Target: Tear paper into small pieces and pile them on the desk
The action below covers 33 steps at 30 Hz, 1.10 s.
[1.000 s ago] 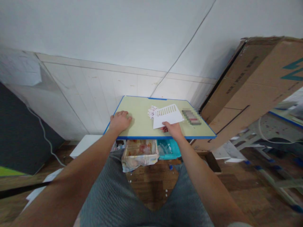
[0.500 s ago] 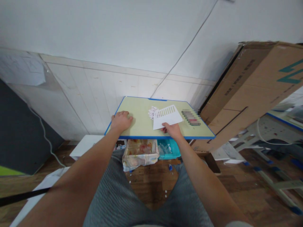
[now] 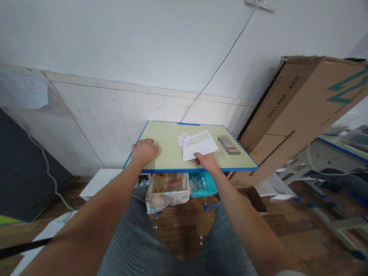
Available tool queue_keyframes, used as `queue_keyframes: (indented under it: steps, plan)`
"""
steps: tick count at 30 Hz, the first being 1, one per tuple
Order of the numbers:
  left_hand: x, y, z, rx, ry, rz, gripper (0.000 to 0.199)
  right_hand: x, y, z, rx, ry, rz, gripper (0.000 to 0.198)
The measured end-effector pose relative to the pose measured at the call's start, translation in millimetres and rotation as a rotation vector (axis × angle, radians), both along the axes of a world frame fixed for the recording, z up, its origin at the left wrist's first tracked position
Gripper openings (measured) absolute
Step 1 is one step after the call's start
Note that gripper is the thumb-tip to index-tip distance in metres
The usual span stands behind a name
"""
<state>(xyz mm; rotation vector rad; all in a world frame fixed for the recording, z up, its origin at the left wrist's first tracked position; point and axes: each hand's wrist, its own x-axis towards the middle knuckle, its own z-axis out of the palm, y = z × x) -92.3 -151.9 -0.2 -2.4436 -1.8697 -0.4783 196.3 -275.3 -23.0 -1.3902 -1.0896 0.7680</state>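
My right hand (image 3: 207, 161) pinches the near edge of a white card (image 3: 199, 147), thumb on top. The card has a row of narrow slots, and the pale green of the tabletop shows through them. At its left side, partly covered by it, lies a small heap of white paper slips (image 3: 181, 138) with faint marks. Toward the table's left edge my left hand (image 3: 144, 150) rests palm down, fingers loosely spread and slightly bent, holding nothing. Both hands are over a pale green table (image 3: 165, 134) with a blue rim.
A blurred-out flat object (image 3: 229, 145) lies on the table's right. Below the front edge are a cloth-lined basket (image 3: 168, 197) and a turquoise tub (image 3: 211, 187) with clear pieces. A tall cardboard box (image 3: 290, 103) leans at the right. Behind stands a white wall (image 3: 138, 42).
The view has shifted slightly, so the whole scene sits a little lower and further left. Both hands and the card keep their places on the table.
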Motion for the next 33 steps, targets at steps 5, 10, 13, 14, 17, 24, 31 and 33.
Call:
queue_keyframes:
  steps: [5, 10, 13, 14, 17, 24, 31, 33]
  plan:
    - [-0.7, 2.2, -1.6, -0.008, 0.009, -0.004, 0.061, 0.0, 0.2, 1.0, -0.006, 0.03, -0.007, 0.014]
    - [-1.5, 4.6, -3.8, -0.002, -0.001, -0.007, 0.058, 3.2, 1.3, 4.5, -0.019, 0.08, -0.017, 0.017]
    - [-1.5, 4.7, -4.2, -0.003, -0.01, -0.01, 0.057, 4.4, 0.9, 6.3, -0.023, 0.102, -0.023, 0.017]
    - [-1.5, 4.7, -4.3, -0.004, -0.013, -0.009, 0.057, 4.5, 0.6, 6.6, -0.024, 0.107, -0.024, 0.017]
    - [-1.4, 5.7, -5.1, -0.005, -0.023, -0.003, 0.057, 4.2, -0.6, 7.0, -0.024, 0.114, -0.027, 0.015]
    - [-1.8, 8.8, -7.3, -0.005, -0.027, -0.001, 0.06, 3.0, -1.7, 8.3, -0.026, 0.101, -0.024, 0.016]
    - [-1.9, 7.0, -8.2, 0.011, -0.032, -0.017, 0.06, 3.7, -1.8, 7.4, -0.031, 0.096, -0.023, 0.014]
    - [-1.5, 5.9, -6.9, 0.009, -0.027, -0.014, 0.06, 3.5, -1.4, 7.0, -0.028, 0.098, -0.027, 0.014]
